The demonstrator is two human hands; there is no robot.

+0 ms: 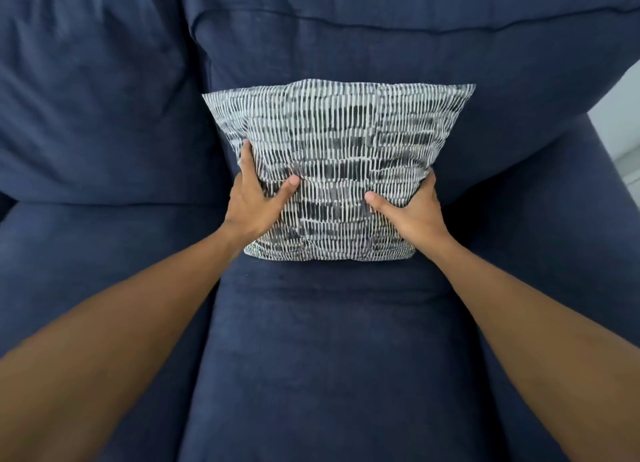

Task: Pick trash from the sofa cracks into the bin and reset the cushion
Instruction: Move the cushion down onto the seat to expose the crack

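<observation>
Forearms fill the lower corners, reaching up to mid-frame. Left hand (254, 198) and right hand (412, 210) each clasp a lower side of the patterned cushion (339, 163), thumbs on its front, fingers wrapped behind. Cushion stands upright at centre frame, its base on the sofa (329, 340) seat, leaning against the backrest. Likely the reset step, near done; hands not yet let go. No trash or bin in view. Cracks behind the cushion hidden.
</observation>
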